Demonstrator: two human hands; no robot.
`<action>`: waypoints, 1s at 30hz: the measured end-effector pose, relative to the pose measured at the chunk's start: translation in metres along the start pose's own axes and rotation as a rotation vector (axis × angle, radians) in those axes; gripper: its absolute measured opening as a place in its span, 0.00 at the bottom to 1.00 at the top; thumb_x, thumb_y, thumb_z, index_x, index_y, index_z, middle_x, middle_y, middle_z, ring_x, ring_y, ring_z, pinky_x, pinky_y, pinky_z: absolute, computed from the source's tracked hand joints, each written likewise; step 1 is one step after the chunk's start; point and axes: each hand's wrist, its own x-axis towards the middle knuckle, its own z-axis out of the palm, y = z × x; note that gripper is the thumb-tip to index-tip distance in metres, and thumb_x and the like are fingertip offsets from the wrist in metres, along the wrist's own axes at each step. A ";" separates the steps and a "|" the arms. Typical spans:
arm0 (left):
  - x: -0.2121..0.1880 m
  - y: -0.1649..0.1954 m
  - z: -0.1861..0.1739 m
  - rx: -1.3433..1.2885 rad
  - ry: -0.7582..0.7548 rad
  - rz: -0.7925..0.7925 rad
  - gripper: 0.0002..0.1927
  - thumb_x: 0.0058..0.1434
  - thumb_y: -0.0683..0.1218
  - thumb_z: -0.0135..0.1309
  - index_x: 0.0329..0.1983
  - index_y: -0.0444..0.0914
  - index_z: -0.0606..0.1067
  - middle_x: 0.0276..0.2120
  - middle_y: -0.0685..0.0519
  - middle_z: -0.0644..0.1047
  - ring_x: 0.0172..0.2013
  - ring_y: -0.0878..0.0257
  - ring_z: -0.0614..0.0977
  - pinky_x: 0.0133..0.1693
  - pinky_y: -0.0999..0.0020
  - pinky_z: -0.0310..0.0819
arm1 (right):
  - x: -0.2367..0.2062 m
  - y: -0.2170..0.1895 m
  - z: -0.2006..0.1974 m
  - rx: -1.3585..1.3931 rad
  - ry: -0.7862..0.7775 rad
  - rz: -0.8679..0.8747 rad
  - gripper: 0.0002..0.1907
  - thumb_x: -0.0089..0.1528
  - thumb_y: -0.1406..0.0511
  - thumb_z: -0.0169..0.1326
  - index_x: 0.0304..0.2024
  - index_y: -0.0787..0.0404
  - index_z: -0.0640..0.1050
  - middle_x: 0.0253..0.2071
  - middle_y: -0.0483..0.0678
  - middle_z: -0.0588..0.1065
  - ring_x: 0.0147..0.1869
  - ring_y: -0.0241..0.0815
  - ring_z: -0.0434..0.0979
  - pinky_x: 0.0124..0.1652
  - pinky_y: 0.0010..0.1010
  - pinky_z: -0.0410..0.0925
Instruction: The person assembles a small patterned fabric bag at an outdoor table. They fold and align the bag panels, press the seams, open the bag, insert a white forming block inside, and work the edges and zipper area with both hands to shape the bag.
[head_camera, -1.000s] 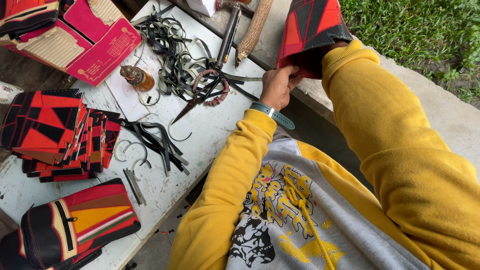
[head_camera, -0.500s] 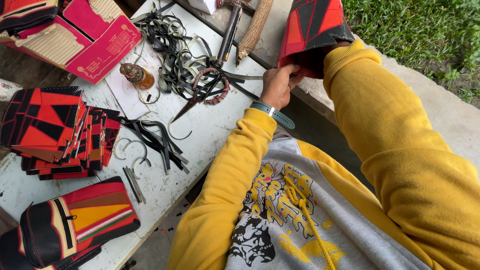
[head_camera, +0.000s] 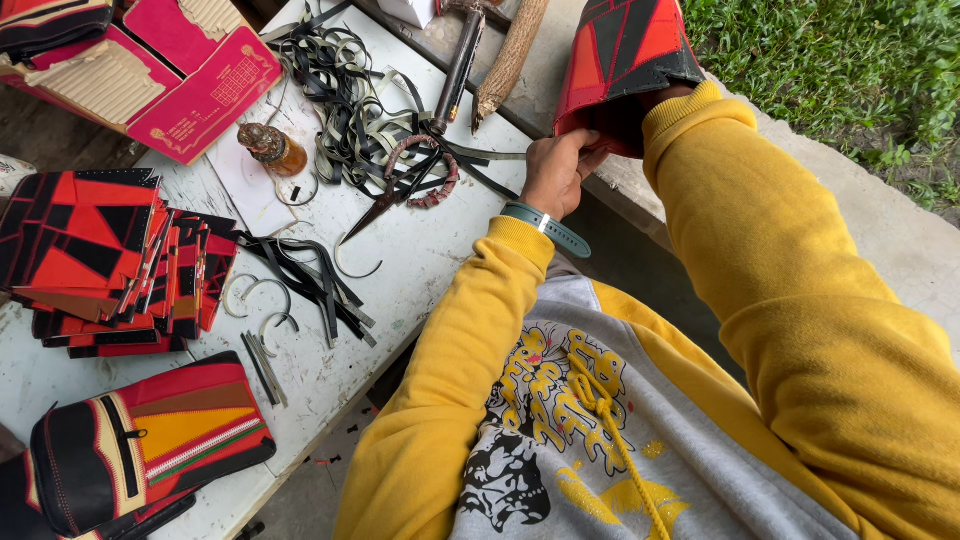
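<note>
Two hands work on one red-and-black patchwork pouch (head_camera: 620, 60) at the top of the head view, held up over the far edge of the white surface (head_camera: 420, 270). The left hand (head_camera: 555, 170) is clamped on the pouch's lower rim, fingers curled over the edge. The right hand is pushed inside the pouch and hidden past the yellow cuff (head_camera: 690, 115), so whether it is closed on anything cannot be told.

Judging by how things lie, the work looks partly through. A stack of red-and-black panels (head_camera: 100, 260) sits at the left, apparently not yet made up, while a finished-looking striped pouch with a zip (head_camera: 150, 450) lies at the near left corner. The pouch in hand appears already sewn into shape and seems to be getting shaped or checked from inside.

Between them lie scissors (head_camera: 400, 190) on a tangle of black strips (head_camera: 350, 110), loose curved offcuts (head_camera: 260, 300), a small brown bottle (head_camera: 270, 148) and a pink cardboard box (head_camera: 190, 85).
</note>
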 end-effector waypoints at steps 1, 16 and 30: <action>-0.001 0.000 0.000 -0.001 0.000 0.003 0.09 0.59 0.33 0.54 0.42 0.25 0.74 0.38 0.42 0.78 0.37 0.53 0.83 0.43 0.61 0.83 | -0.001 0.000 0.000 0.001 0.004 0.001 0.20 0.65 0.55 0.49 0.59 0.44 0.76 0.57 0.51 0.75 0.60 0.51 0.74 0.56 0.44 0.68; -0.006 0.010 0.011 0.002 0.013 -0.008 0.08 0.59 0.33 0.54 0.41 0.25 0.74 0.37 0.43 0.78 0.35 0.54 0.83 0.41 0.63 0.83 | -0.007 0.003 -0.007 0.062 0.044 -0.020 0.18 0.66 0.57 0.48 0.58 0.46 0.77 0.55 0.53 0.76 0.58 0.52 0.76 0.54 0.45 0.69; -0.011 -0.024 -0.018 -0.068 0.068 0.001 0.11 0.59 0.33 0.53 0.45 0.32 0.75 0.41 0.46 0.79 0.40 0.56 0.81 0.42 0.62 0.81 | -0.021 -0.019 -0.039 0.695 0.859 -0.578 0.17 0.67 0.60 0.46 0.57 0.48 0.77 0.52 0.54 0.77 0.55 0.53 0.77 0.52 0.45 0.70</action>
